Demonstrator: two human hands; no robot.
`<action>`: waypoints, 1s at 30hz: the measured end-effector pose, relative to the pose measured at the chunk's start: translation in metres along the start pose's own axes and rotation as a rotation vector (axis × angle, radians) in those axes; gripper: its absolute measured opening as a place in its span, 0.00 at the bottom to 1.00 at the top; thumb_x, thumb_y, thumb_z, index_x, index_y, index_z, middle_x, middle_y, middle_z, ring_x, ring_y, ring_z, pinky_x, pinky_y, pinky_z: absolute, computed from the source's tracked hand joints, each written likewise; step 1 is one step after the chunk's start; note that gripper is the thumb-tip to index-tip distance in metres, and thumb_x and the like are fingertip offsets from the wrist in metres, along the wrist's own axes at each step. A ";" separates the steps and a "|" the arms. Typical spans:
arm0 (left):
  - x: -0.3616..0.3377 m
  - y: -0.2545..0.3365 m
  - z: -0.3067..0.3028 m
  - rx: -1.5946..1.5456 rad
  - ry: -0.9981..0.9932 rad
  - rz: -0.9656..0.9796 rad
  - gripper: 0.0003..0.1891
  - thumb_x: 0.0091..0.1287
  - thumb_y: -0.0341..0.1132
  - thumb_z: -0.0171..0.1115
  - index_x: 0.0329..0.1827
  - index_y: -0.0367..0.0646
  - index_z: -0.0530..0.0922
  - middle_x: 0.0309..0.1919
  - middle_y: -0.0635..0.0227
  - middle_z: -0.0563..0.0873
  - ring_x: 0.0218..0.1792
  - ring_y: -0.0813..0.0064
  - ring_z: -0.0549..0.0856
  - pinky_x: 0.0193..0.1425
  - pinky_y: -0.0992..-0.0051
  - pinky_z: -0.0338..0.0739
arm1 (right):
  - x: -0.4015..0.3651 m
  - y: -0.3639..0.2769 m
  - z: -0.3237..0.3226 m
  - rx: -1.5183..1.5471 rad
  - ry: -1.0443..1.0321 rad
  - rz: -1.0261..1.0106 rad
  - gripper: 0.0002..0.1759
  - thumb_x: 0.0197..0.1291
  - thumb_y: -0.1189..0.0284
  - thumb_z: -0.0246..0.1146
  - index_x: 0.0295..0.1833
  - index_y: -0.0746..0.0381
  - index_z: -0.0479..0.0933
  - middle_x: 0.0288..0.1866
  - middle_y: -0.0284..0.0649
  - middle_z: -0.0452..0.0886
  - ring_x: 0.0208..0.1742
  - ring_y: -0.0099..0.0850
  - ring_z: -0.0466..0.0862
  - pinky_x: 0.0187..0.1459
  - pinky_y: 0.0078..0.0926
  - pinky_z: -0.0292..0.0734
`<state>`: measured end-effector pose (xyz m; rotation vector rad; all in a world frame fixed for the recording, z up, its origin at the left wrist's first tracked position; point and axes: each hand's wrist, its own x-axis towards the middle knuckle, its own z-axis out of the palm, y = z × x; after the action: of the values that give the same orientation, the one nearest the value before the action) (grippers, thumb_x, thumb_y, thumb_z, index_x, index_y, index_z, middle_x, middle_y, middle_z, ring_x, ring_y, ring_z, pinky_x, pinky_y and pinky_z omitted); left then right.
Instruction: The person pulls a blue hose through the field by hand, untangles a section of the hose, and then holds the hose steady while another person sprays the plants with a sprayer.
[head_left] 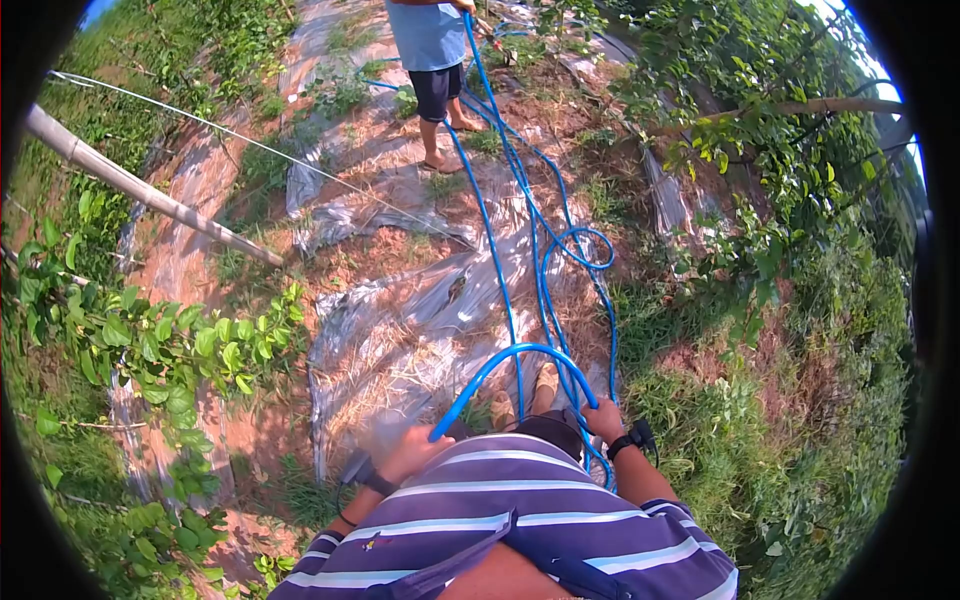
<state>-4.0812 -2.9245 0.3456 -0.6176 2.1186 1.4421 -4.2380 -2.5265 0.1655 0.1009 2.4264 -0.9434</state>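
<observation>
A blue hose [520, 349] arches between my two hands in front of my waist. My left hand [412, 451], partly blurred, is closed on one end of the arch. On the other side my right hand [603, 421] grips the hose, its wrist wearing a black band. Several lengths of the same hose run from my feet up the ground, with a small loop lying to the right of them. A co-worker in a light blue shirt [430, 38] stands farther ahead and holds the hose near the top.
Grey plastic sheeting [420, 300] with dry straw covers the ground. A wooden pole [160, 195] slants in at the left, beside a thin white line. Leafy plants [190, 340] stand at the left and bushes [780, 240] at the right. Another branch [800, 106] crosses at upper right.
</observation>
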 end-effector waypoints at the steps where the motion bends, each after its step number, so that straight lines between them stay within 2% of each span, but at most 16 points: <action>1: 0.002 -0.005 0.002 -0.008 0.027 0.037 0.18 0.68 0.45 0.69 0.33 0.35 0.83 0.20 0.69 0.80 0.25 0.82 0.77 0.30 0.72 0.74 | 0.000 -0.001 0.000 -0.007 0.001 -0.008 0.11 0.52 0.67 0.67 0.33 0.64 0.85 0.28 0.51 0.85 0.32 0.45 0.88 0.40 0.40 0.80; 2: 0.003 -0.008 0.003 -0.016 0.053 0.075 0.20 0.66 0.48 0.69 0.31 0.36 0.82 0.17 0.64 0.79 0.21 0.77 0.77 0.28 0.67 0.74 | -0.001 -0.001 0.000 -0.007 0.001 -0.007 0.11 0.52 0.67 0.67 0.33 0.64 0.85 0.28 0.51 0.85 0.32 0.45 0.88 0.40 0.40 0.80; 6: 0.002 -0.006 0.001 -0.015 0.039 0.042 0.20 0.66 0.48 0.69 0.31 0.36 0.82 0.17 0.63 0.79 0.22 0.77 0.77 0.29 0.67 0.74 | 0.000 0.001 0.002 -0.008 0.000 -0.006 0.11 0.53 0.67 0.67 0.32 0.65 0.84 0.28 0.51 0.85 0.32 0.44 0.88 0.39 0.40 0.80; 8: 0.002 -0.006 -0.001 0.028 -0.005 0.003 0.16 0.70 0.43 0.69 0.36 0.35 0.84 0.24 0.75 0.81 0.30 0.86 0.77 0.31 0.76 0.74 | 0.000 0.004 0.002 -0.010 -0.006 -0.002 0.11 0.53 0.67 0.67 0.32 0.65 0.84 0.28 0.52 0.85 0.32 0.44 0.88 0.39 0.40 0.80; 15: -0.002 0.008 -0.002 0.005 -0.005 -0.001 0.16 0.70 0.43 0.69 0.36 0.36 0.84 0.24 0.75 0.82 0.29 0.86 0.77 0.31 0.77 0.73 | -0.004 0.008 0.005 -0.009 -0.004 -0.021 0.12 0.53 0.66 0.67 0.33 0.65 0.84 0.28 0.51 0.86 0.32 0.42 0.88 0.38 0.40 0.81; 17: -0.004 0.011 -0.001 -0.022 0.022 0.007 0.16 0.67 0.44 0.69 0.33 0.37 0.83 0.19 0.70 0.80 0.24 0.82 0.77 0.30 0.71 0.74 | -0.004 0.010 0.005 -0.010 -0.002 -0.023 0.12 0.53 0.66 0.67 0.33 0.65 0.84 0.28 0.51 0.86 0.32 0.42 0.88 0.38 0.40 0.81; 19: -0.002 0.008 0.000 -0.035 0.015 0.014 0.16 0.67 0.44 0.69 0.32 0.37 0.83 0.19 0.70 0.80 0.25 0.82 0.77 0.30 0.71 0.74 | -0.004 0.010 0.004 -0.003 -0.055 0.029 0.13 0.54 0.63 0.67 0.36 0.62 0.85 0.32 0.51 0.86 0.37 0.47 0.88 0.42 0.43 0.81; 30: -0.005 0.014 0.003 -0.015 0.026 0.028 0.17 0.67 0.44 0.68 0.30 0.36 0.82 0.19 0.72 0.78 0.24 0.83 0.75 0.29 0.72 0.73 | -0.003 0.010 0.002 -0.059 -0.063 0.023 0.15 0.54 0.61 0.67 0.37 0.63 0.85 0.34 0.54 0.86 0.40 0.51 0.88 0.44 0.46 0.81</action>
<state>-4.0860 -2.9167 0.3581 -0.6176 2.1461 1.4747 -4.2318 -2.5202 0.1595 0.0773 2.3875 -0.8517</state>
